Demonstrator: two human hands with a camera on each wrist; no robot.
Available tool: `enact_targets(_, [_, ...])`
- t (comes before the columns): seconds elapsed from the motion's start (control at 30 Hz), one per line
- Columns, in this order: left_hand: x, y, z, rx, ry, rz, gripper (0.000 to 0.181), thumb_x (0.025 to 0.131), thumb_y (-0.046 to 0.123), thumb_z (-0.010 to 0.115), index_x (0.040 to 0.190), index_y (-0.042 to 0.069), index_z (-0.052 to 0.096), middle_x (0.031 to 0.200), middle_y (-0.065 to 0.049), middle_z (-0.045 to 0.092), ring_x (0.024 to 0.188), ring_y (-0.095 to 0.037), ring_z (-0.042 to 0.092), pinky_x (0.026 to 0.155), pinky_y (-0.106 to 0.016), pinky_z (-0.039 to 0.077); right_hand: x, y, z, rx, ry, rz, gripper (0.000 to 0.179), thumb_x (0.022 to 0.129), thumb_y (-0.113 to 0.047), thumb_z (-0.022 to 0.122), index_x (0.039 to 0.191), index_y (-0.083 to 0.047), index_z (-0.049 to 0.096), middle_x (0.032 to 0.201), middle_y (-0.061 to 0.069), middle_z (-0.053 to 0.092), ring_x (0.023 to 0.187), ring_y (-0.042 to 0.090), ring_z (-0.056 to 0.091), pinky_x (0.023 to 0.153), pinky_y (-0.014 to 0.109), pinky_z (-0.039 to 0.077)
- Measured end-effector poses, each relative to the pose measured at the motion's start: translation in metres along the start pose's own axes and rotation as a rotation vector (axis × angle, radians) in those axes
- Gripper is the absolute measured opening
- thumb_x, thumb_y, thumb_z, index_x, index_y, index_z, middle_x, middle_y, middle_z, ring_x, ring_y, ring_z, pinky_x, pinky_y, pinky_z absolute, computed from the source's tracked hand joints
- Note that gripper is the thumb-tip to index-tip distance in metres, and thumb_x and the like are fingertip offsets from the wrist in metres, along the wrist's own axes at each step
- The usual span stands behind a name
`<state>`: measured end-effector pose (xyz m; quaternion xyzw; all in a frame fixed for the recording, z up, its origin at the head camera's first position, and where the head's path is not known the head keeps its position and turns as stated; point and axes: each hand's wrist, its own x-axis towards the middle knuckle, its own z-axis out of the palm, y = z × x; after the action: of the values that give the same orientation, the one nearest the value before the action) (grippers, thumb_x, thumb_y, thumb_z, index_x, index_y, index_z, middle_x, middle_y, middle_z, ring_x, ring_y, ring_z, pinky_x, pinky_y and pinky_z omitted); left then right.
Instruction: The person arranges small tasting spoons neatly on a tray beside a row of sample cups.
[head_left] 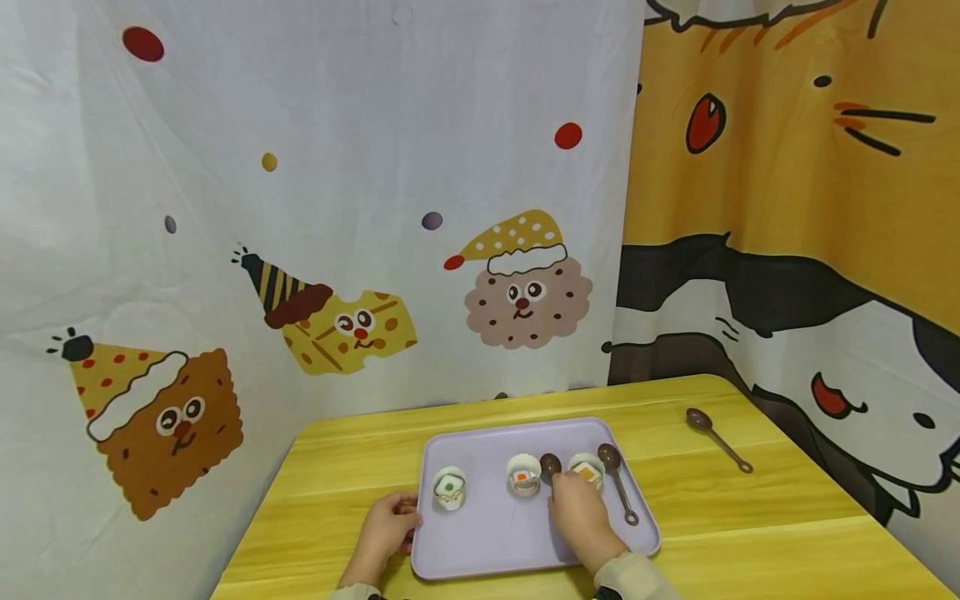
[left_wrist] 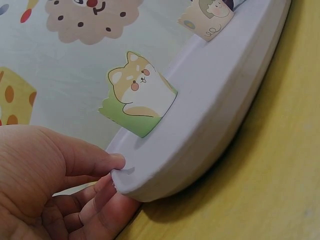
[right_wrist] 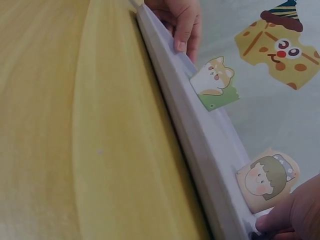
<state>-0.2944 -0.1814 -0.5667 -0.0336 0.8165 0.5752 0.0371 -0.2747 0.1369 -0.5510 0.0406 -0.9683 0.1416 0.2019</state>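
A pale purple tray (head_left: 480, 546) lies on the table. My left hand (head_left: 386, 529) grips its left rim, the thumb on top and the fingers beneath, as the left wrist view shows. Near that rim stands a paper cup with a dog picture (left_wrist: 142, 95). My right hand (head_left: 583, 515) pinches a brown spoon (head_left: 551, 465), bowl pointing away, on the tray between the middle cup (head_left: 523, 476) and the right cup (head_left: 587, 468). The hand covers the spoon's handle and part of the right cup. Small coloured pieces show inside the cups.
A second brown spoon (head_left: 621, 487) lies along the tray's right side. Another spoon (head_left: 718, 439) rests on the yellow wood-grain table (head_left: 337, 458), right of the tray. Behind the table hangs a printed curtain (head_left: 360, 125).
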Motion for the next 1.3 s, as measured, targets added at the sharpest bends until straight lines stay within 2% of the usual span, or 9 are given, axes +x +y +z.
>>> enact_targets(0.27, [-0.001,-0.001,0.001,0.0,0.002,-0.019,0.038,0.086,-0.003,0.067,0.123,-0.008,0.063,0.096,-0.012,0.062,0.069,-0.02,0.063,0.053,-0.036,0.057,-0.003,0.002,0.002,-0.005,0.007,-0.015,0.019,0.071,-0.007,0.084,0.079,0.0,0.067,0.072,0.011,0.062,0.065,0.028,0.064,0.062,0.043,0.056])
enact_targets(0.4, [-0.002,-0.002,0.0,-0.004,0.005,-0.024,0.038,0.086,-0.002,0.067,0.123,-0.008,0.063,0.096,-0.012,0.062,0.069,-0.02,0.063,0.053,-0.036,0.057,-0.005,0.0,-0.001,0.025,-0.009,0.001,0.022,0.073,-0.008,0.084,0.086,0.001,0.069,0.078,0.012,0.065,0.071,0.029,0.066,0.067,0.044,0.058])
enact_targets(0.6, [-0.001,-0.003,0.001,-0.003,0.007,-0.025,0.037,0.086,-0.003,0.066,0.123,-0.008,0.063,0.095,-0.011,0.062,0.069,-0.02,0.062,0.053,-0.036,0.057,-0.007,0.003,-0.014,0.059,-0.022,0.039,0.025,0.078,-0.016,0.083,0.095,-0.002,0.071,0.086,0.013,0.069,0.075,0.029,0.068,0.066,0.044,0.059])
enact_targets(0.77, [0.001,-0.002,0.001,-0.011,0.006,-0.021,0.038,0.086,-0.002,0.066,0.123,-0.008,0.063,0.096,-0.012,0.062,0.069,-0.02,0.063,0.053,-0.037,0.057,0.003,0.014,-0.034,0.075,0.044,0.032,0.02,0.083,-0.02,0.08,0.096,-0.006,0.074,0.084,0.007,0.072,0.07,0.021,0.068,0.061,0.04,0.057])
enact_targets(0.9, [0.001,-0.003,0.001,-0.004,0.005,-0.015,0.038,0.087,-0.002,0.066,0.123,-0.008,0.063,0.096,-0.012,0.063,0.068,-0.02,0.063,0.052,-0.036,0.057,0.015,0.033,-0.055,0.098,0.064,0.043,0.014,0.085,-0.02,0.077,0.093,-0.008,0.074,0.077,0.002,0.069,0.065,0.016,0.063,0.058,0.038,0.054])
enact_targets(1.0, [0.0,-0.003,0.001,0.003,0.008,-0.015,0.038,0.087,-0.002,0.066,0.124,-0.008,0.063,0.095,-0.012,0.063,0.068,-0.02,0.063,0.052,-0.036,0.057,0.024,0.052,-0.069,0.089,0.045,0.059,0.015,0.087,-0.02,0.075,0.094,-0.007,0.074,0.075,0.001,0.068,0.063,0.015,0.061,0.057,0.037,0.052])
enact_targets(1.13, [-0.001,-0.003,0.0,0.01,0.015,-0.025,0.038,0.087,-0.003,0.067,0.124,-0.008,0.063,0.095,-0.011,0.064,0.07,-0.02,0.063,0.052,-0.035,0.056,0.034,0.084,-0.087,0.054,0.011,0.083,0.019,0.09,-0.021,0.072,0.1,-0.005,0.073,0.08,0.004,0.07,0.066,0.017,0.062,0.057,0.039,0.052])
enact_targets(1.3, [0.0,-0.001,0.001,0.012,0.019,-0.037,0.037,0.087,-0.002,0.067,0.123,-0.007,0.064,0.095,-0.012,0.063,0.071,-0.02,0.063,0.053,-0.035,0.056,0.042,0.13,-0.104,0.008,0.007,0.11,0.023,0.093,-0.02,0.068,0.105,-0.001,0.072,0.084,0.009,0.071,0.066,0.02,0.063,0.054,0.041,0.052])
